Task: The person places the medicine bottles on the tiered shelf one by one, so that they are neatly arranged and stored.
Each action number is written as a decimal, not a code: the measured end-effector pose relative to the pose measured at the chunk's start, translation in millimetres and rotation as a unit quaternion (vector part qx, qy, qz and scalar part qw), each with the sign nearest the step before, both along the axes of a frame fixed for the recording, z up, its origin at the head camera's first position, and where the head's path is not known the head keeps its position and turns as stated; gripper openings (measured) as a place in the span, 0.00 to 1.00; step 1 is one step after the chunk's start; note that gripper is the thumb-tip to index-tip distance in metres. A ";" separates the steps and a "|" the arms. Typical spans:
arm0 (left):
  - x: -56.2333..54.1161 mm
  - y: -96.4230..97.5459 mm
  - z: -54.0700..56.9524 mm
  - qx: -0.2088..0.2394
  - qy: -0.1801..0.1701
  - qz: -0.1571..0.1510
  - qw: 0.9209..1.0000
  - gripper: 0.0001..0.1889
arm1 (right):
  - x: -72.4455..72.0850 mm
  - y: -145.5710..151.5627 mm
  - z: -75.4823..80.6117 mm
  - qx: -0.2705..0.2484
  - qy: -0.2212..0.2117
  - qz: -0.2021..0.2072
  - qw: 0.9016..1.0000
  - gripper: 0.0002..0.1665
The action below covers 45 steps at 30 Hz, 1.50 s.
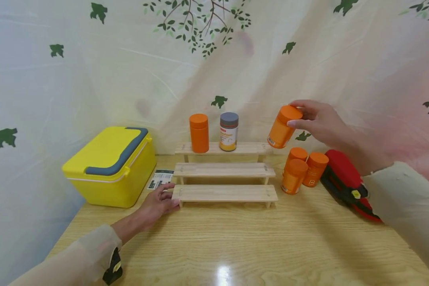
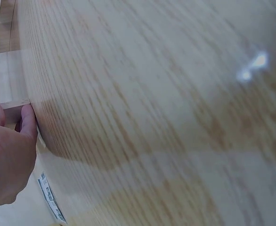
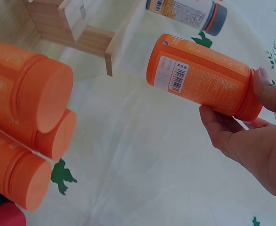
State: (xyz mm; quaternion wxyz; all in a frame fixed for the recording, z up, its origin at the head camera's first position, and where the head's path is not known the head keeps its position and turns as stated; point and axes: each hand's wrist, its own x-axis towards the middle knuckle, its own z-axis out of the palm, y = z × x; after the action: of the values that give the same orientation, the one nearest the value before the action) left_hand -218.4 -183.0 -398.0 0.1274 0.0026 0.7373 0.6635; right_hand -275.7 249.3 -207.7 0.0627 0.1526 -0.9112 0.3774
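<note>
My right hand (image 1: 318,121) grips an orange bottle (image 1: 281,129) by its cap end, tilted in the air beside the right end of the top step. The right wrist view shows a barcode label on this bottle (image 3: 199,75). With thumb and fingers, my left hand (image 1: 159,204) pinches the left end of the lowest step of a three-tier wooden shelf (image 1: 225,193); the left wrist view shows the fingertips on the board's end (image 2: 15,106). On the top tier stand another orange bottle (image 1: 199,135) and a grey-capped bottle (image 1: 229,133) with a white and yellow label.
Several orange bottles (image 1: 294,177) stand in a cluster right of the shelf. Next to them lies a red and black case (image 1: 348,174). At the left is a yellow box (image 1: 109,167) with a grey handle, and a printed card (image 1: 161,178) lies between it and the shelf.
</note>
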 end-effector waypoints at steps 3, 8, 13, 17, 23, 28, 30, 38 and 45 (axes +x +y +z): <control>-0.7 0.1 0.3 0.001 0.000 0.000 1.000 0.30 | -11.2 -12.2 -2.1 0.000 -0.009 0.016 1.000 0.39; -1.3 0.7 1.8 0.001 -0.003 0.002 1.000 0.30 | -23.5 -25.1 -7.5 -0.001 -0.022 0.024 0.999 0.37; -0.7 1.6 2.7 -0.002 -0.005 0.004 1.000 0.30 | -34.0 -37.1 -13.6 -0.015 -0.031 0.035 0.999 0.34; -0.7 1.5 2.6 0.000 -0.003 0.003 1.000 0.31 | -39.1 -46.0 -16.8 -0.010 -0.039 0.045 0.998 0.31; -1.8 0.8 1.7 0.000 -0.001 0.003 1.000 0.30 | -45.4 -53.4 -20.3 -0.006 -0.045 0.047 0.998 0.31; -1.7 1.0 2.1 -0.001 -0.006 0.007 1.000 0.31 | -50.6 -53.2 -22.7 -0.010 -0.051 0.054 0.997 0.32; -1.5 1.1 2.4 0.000 -0.005 0.007 1.000 0.31 | -51.4 -53.4 -23.2 -0.010 -0.053 0.056 0.997 0.32; -0.8 1.0 2.6 -0.004 -0.011 0.015 1.000 0.30 | -52.8 -56.8 -24.7 -0.013 -0.056 0.059 0.997 0.32; -0.6 1.4 1.2 -0.007 -0.011 0.014 1.000 0.30 | -45.0 -50.2 -22.3 -0.020 -0.081 0.045 0.995 0.45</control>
State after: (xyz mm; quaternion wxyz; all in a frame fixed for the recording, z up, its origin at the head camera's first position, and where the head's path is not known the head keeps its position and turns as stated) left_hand -219.0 -181.6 -396.7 0.1259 -0.0159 0.7403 0.6602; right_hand -320.7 199.1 -229.9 -0.0259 0.1615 -0.8979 0.4087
